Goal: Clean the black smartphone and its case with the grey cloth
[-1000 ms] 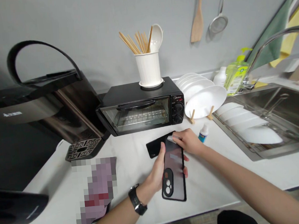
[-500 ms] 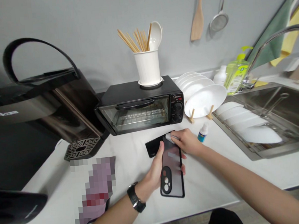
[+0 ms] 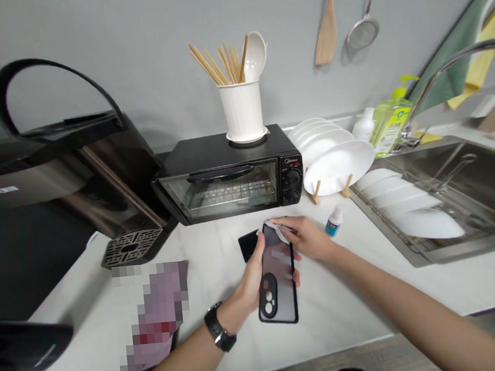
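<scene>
My left hand [image 3: 251,277], wearing a black watch [image 3: 219,327] at the wrist, grips a translucent phone case [image 3: 282,280] with a black rim and camera cutouts. Its thumb lies along the left edge and fingertips show at the right edge. At the top end of the case, my right hand [image 3: 306,237] pinches a thin white wipe [image 3: 280,233] against the surface. Behind the case a black phone [image 3: 247,245] lies on the counter, partly covered. A small white-capped bottle with a blue label [image 3: 334,222] stands just right of my right hand.
A black toaster oven [image 3: 230,190] carries a white utensil holder [image 3: 243,111]. White plates [image 3: 339,166] stand in a rack beside it. On the right is a sink [image 3: 427,259] with dishes; at left, a dark machine [image 3: 100,181] and a pixelated flat object [image 3: 161,314].
The wipe has shifted left across the top end of the case and shows at its left corner. Both hands and the case sit slightly further left in view, over more of the black phone.
</scene>
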The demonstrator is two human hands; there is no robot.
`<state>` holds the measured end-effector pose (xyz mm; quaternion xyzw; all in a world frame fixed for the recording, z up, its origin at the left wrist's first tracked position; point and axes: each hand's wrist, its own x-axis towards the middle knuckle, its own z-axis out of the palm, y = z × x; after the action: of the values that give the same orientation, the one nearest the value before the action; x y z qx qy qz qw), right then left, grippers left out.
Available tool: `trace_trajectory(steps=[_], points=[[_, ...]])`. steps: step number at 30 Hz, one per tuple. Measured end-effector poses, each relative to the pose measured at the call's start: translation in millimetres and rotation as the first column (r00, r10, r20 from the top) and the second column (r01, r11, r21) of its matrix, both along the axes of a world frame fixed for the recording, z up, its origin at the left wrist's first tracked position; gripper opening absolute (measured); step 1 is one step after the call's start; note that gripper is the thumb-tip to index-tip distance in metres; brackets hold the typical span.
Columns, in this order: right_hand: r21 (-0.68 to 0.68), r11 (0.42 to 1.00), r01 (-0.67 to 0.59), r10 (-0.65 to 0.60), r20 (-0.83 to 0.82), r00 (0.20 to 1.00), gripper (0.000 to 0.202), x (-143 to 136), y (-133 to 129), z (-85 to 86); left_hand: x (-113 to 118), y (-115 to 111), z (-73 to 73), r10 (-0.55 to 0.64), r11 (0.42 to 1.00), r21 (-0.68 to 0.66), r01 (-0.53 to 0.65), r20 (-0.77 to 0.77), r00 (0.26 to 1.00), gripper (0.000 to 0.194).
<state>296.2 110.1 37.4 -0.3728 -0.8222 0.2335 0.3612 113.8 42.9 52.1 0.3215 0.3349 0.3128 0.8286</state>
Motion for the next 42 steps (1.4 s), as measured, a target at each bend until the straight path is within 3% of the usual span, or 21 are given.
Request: trace_trajectory(steps=[7,11,14,17,21,26,28,32,39,42], points=[[-0.008,0.998,0.068,-0.068,0.006,0.998,0.035,7.5,4.8,-1.4,3.4,-0.5,-8.0,-0.122,0.992,-0.009,0.122,0.029,0.992,0.080],[-0.022,0.999,-0.032,0.032,-0.007,0.999,0.027,5.3,4.1,-1.3,2.9,-1.1,-7.1,-0.030,0.999,0.019,0.030,-0.002,1.000,0.085],[-0.038,0.998,-0.048,0.047,-0.044,0.998,0.032,2.9,3.4,-2.5,0.7,1.0,-3.9,0.029,0.999,0.028,-0.028,-0.027,0.999,0.086],[-0.049,0.998,0.038,-0.041,-0.060,0.997,0.028,3.5,2.8,-2.9,0.2,1.4,-3.7,-0.027,1.000,0.000,0.027,0.008,1.000,0.082],[-0.029,0.993,0.117,-0.118,-0.039,0.992,0.038,4.9,1.7,-0.8,1.2,-0.6,-5.9,-0.145,0.989,-0.003,0.145,0.002,0.989,0.086],[-0.087,0.996,-0.021,0.019,-0.019,1.000,0.027,3.9,4.0,-3.0,-0.2,1.6,-2.6,0.080,0.997,0.004,-0.080,-0.008,0.997,0.080],[-0.106,0.994,-0.017,0.015,-0.021,1.000,0.029,4.9,5.2,-4.2,-0.3,2.3,-0.9,0.062,0.998,-0.019,-0.061,0.032,0.998,0.075],[-0.076,0.995,0.070,-0.071,-0.015,0.997,0.041,7.1,4.0,-1.7,1.3,0.3,0.4,-0.080,0.995,-0.047,0.085,0.091,0.993,0.075],[-0.109,0.993,-0.054,0.053,-0.016,0.998,0.027,6.7,4.9,-1.3,1.5,-1.1,4.9,0.113,0.992,-0.055,-0.110,0.064,0.992,0.066],[-0.094,0.996,0.002,-0.005,-0.030,1.000,0.034,8.6,5.8,-1.2,2.2,-2.9,6.4,0.017,0.999,-0.051,-0.013,0.079,0.997,0.067]])
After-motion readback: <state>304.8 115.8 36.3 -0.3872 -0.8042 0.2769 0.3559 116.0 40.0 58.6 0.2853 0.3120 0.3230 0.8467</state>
